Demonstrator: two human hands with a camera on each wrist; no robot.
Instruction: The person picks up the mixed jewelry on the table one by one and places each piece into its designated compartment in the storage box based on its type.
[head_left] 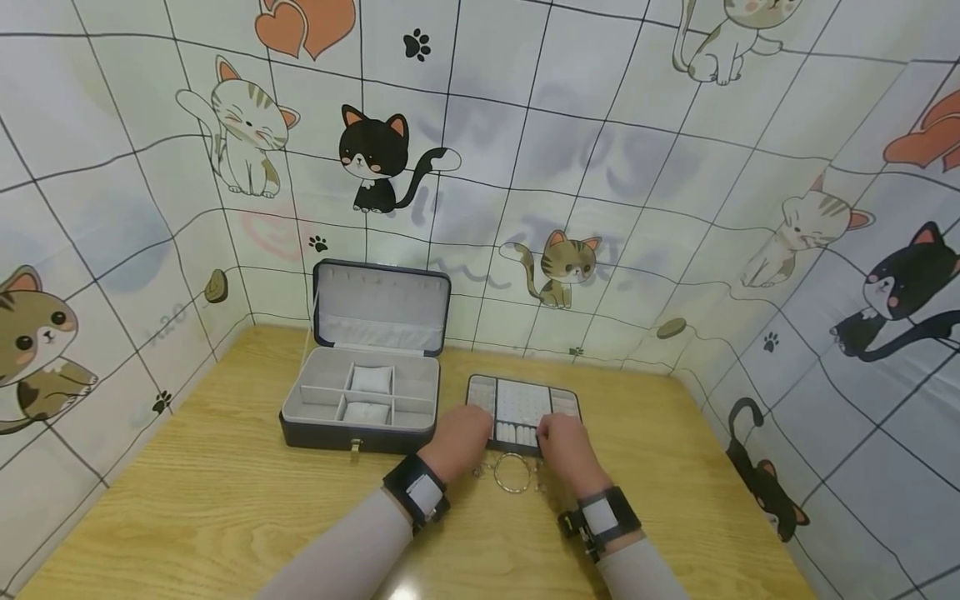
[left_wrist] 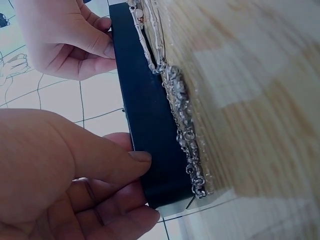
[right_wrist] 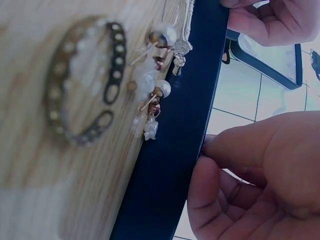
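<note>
A shallow jewelry tray with pale compartments and a dark rim lies in front of the person, right of the jewelry box. At its left side the left hand pinches the dark edge; in the left wrist view its thumb presses on the tray wall. The right hand grips the opposite side, thumb and finger meeting at the rim in the right wrist view. Just before the tray's near edge lie a round open bangle, pearl drop earrings and a silvery chain-like piece.
To the left stands a dark jewelry box, its lid raised, with light compartments and two small cushions inside. A cat-print curtain surrounds the wooden table at the back and sides.
</note>
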